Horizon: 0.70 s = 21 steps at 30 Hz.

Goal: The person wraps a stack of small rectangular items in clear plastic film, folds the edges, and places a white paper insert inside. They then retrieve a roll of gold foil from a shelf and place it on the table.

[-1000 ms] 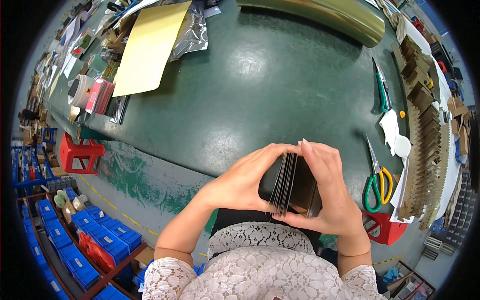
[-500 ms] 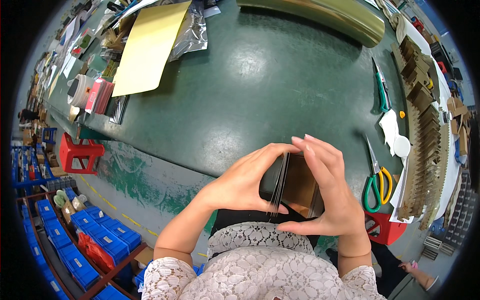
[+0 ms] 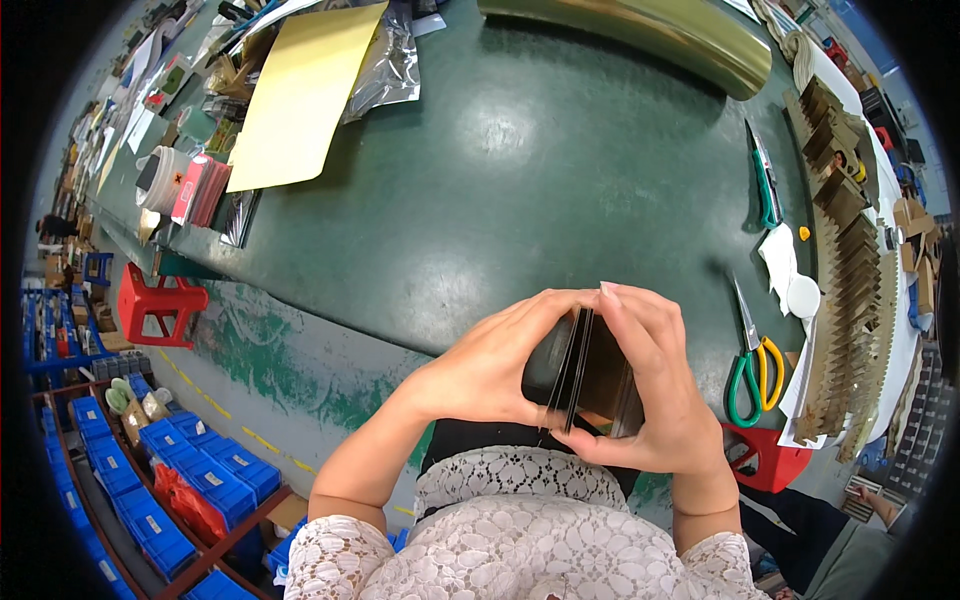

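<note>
Over the near edge of the green table, in front of my body, I hold thin, shiny rectangular sheets on edge. My left hand is closed on a few thin sheets, its fingers at their far edge and its thumb at the near edge. Curled around the right side, my right hand grips a dark brownish, glossy sheet stack. The fingertips of both hands almost meet at the far edge. Exactly how the sheets are split between the hands is hard to tell.
Scissors with green and yellow handles, a green cutter knife and toothed brown strips lie at right. A gold film roll lies far back. A yellow sheet is at left. Red stools and blue bins stand below.
My right hand has closed in toward my left, its fingertips and thumb now at the sheets' edges. The dark gap between the sheets looks narrower. A person at lower right has shifted.
</note>
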{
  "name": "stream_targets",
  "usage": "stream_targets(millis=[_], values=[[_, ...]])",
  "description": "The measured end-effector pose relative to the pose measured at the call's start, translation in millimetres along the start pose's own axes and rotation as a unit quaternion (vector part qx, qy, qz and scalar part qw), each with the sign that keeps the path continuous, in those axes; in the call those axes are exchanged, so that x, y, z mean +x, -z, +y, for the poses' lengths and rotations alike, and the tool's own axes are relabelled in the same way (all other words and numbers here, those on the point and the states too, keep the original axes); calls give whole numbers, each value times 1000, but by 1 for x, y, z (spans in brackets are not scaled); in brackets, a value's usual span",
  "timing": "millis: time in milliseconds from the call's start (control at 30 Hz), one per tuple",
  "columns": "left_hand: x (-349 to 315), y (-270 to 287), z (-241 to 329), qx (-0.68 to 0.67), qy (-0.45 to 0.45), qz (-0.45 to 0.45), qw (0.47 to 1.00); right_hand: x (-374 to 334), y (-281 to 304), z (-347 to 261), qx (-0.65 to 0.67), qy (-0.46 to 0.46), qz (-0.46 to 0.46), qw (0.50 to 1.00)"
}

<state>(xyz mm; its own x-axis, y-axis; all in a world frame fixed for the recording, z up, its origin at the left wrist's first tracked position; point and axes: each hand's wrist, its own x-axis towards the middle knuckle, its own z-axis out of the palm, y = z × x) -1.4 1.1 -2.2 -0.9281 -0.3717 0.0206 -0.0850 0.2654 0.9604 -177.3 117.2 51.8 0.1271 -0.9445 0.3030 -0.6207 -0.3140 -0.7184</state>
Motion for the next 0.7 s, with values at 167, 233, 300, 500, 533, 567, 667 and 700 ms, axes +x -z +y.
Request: stream_targets(millis=[167, 233, 300, 500, 533, 567, 667, 700], values=[[-8, 0, -6, 19, -9, 4, 1000, 2, -2, -4, 21, 3, -11, 1000], [-9, 1, -6, 14, -10, 5, 1000, 4, -4, -4, 28, 8, -9, 1000], [-7, 2, -9, 25, -12, 1, 1000, 4, -4, -2, 35, 11, -5, 999], [9, -6, -14, 24, -25, -22, 999, 1, 9, 5, 3, 43, -3, 999], [4, -5, -14, 31, -52, -25, 998, 3, 5, 1, 6, 48, -2, 999], [-1, -8, -10, 45, -38, 2, 998, 5, -3, 3, 16, 53, 6, 998], [6, -25, -12, 135, -59, 83, 986, 1, -17, 11, 32, 61, 41, 997], [12, -32, -10, 160, -72, 85, 981, -3, -17, 13, 36, 58, 52, 996]])
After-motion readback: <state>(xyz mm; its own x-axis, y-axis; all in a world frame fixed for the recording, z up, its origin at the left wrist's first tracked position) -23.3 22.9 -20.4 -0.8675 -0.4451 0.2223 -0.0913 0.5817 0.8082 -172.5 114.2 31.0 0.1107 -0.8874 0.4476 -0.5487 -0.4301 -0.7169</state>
